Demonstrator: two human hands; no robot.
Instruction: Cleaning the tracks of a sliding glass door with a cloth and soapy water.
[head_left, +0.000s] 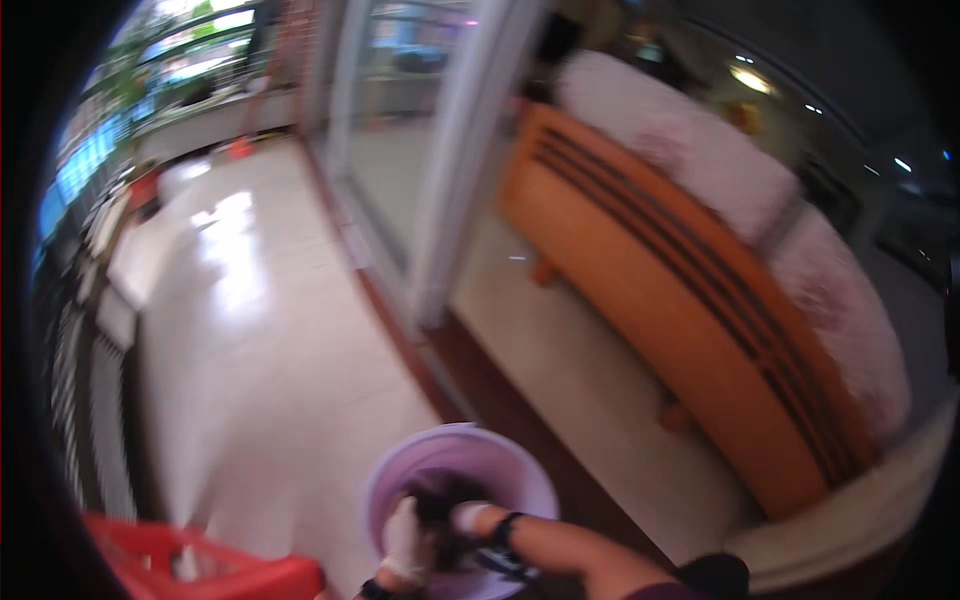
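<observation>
A light purple plastic basin [470,455] sits on the floor at the lower middle, with dark wet cloth [445,500] bunched inside. Both my hands are down in it. My left hand [405,545], pale and wet or gloved, grips the dark cloth at the basin's left side. My right hand [468,517] presses into the same cloth from the right; a dark band circles that wrist. The picture is blurred, so the fingers are hard to make out.
A red plastic basket [200,570] stands at the lower left. A white sliding door frame [445,200] and its dark floor track run up the middle. An orange wooden sofa back [690,310] with pinkish cushions fills the right. Glossy pale floor tiles [250,330] spread to the left.
</observation>
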